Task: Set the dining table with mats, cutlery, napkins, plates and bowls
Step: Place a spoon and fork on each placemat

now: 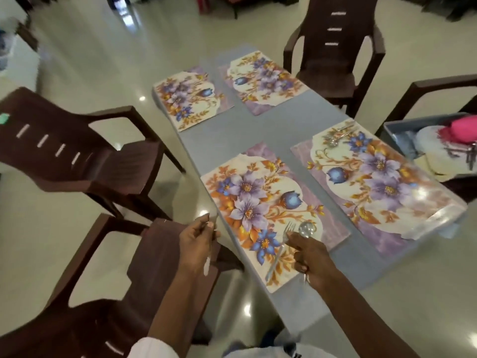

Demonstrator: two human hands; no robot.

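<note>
Lower centre: spoon (pixel 306 229) was pinched by right hand (pixel 309 259), best laid parallel beside fork (pixel 280 250); utensil (pixel 206 264) was gripped by left hand (pixel 197 245).

Four mats (pixel 258 202), four brown chairs (pixel 77 156).

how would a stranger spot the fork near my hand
On the grey table, take the floral mat nearest the person. The fork lies at its near end, beside the spoon in the right hand; unlike the spoon, it has tines.
</note>
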